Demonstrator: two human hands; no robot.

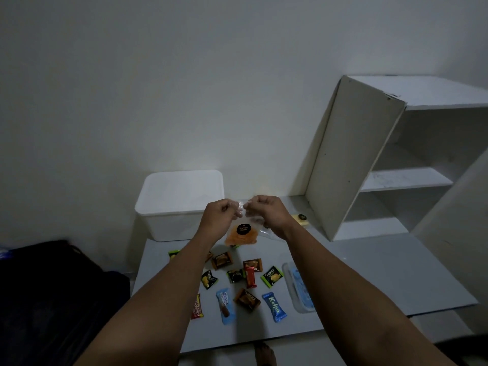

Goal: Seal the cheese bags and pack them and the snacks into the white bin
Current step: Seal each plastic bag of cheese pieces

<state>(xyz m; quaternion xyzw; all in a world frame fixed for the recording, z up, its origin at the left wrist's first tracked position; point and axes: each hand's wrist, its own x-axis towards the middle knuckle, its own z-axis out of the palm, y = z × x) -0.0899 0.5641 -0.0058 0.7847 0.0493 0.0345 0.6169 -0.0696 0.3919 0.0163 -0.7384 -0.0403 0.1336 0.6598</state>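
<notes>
A clear cheese bag [241,233] with orange slices and a round black label hangs in the air above the white table [369,273]. My left hand [220,211] and my right hand [264,208] both pinch its top edge, close together. The white bin [179,207] stands behind my left hand against the wall. Several small snack packets lie on the table under my arms, among them a blue Kalpa bar [274,306], a red bar [250,277] and a green packet [272,276].
A white shelf unit [396,159] stands at the back right. A clear container with blue contents [299,289] lies right of the snacks. A yellow block with a dark item [301,219] sits near the shelf. Dark fabric [52,286] fills the left.
</notes>
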